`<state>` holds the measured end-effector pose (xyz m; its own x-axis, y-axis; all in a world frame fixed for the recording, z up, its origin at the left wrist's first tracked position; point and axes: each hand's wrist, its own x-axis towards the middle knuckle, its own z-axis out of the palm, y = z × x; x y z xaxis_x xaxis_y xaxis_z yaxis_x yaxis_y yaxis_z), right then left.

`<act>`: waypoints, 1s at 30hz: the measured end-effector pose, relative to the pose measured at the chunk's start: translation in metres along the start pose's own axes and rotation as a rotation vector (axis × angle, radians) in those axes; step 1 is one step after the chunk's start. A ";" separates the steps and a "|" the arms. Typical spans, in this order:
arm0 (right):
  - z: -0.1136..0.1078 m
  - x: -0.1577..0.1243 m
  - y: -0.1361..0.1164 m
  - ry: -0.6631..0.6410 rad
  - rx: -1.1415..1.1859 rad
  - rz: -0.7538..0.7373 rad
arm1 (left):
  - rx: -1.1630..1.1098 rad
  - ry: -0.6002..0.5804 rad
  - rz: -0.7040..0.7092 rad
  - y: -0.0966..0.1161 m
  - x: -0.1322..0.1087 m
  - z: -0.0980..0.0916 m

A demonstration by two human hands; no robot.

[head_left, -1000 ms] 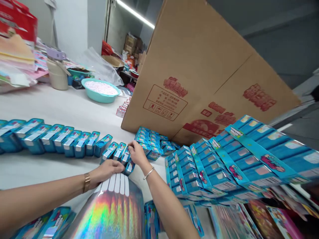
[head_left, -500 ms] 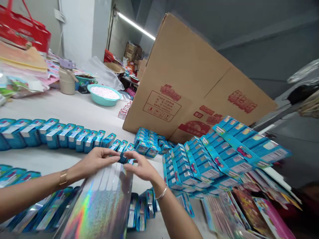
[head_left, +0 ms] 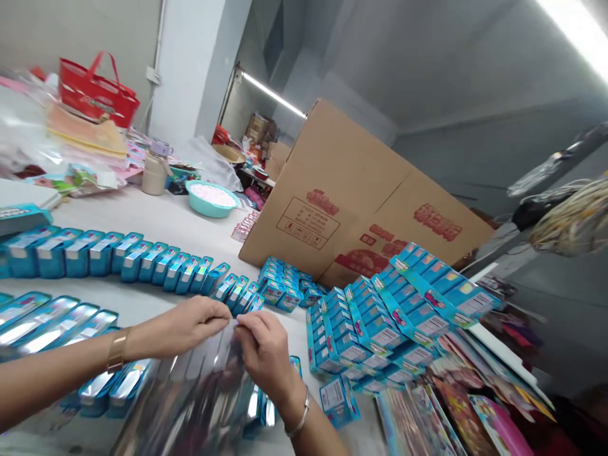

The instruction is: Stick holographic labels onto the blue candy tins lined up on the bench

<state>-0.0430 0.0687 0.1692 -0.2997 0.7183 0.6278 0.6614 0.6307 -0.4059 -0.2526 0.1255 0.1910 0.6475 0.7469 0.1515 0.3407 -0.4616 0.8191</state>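
My left hand (head_left: 196,326) and my right hand (head_left: 266,351) meet at the far edge of a shiny silver holographic sheet (head_left: 187,396). Thumb and fingers of each hand are pinched together there, side by side. The sheet reaches down towards me and is smeared by motion, so I cannot tell whether it is one or a stack. Behind the hands curves a row of upright blue packs (head_left: 178,269) with silvery strips on their tops. More blue packs (head_left: 61,323) stand at the left, and some are partly hidden under the sheet and my right wrist.
Stacked blue boxes (head_left: 380,316) rise at the right, before a large cardboard carton (head_left: 351,202). Colourful printed sheets (head_left: 441,411) lie at the lower right. A turquoise basin (head_left: 212,202) of pale bits, a beige bottle (head_left: 154,172) and a red bag (head_left: 97,95) stand further back.
Both hands have closed from loosely curved fingers into pinches at the sheet's far edge. The sheet's rainbow glare has turned to dark reflections. The view has shifted, with the background appearing lower.
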 end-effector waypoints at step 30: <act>0.114 0.149 0.102 -0.332 0.564 0.519 | -0.301 -0.308 -0.432 -0.128 0.049 -0.066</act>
<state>-0.0985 0.2735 0.1462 -0.2972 0.9517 0.0772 0.3544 0.1850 -0.9166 -0.3094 0.2527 0.1304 0.6763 0.6427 -0.3599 0.4384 0.0414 0.8978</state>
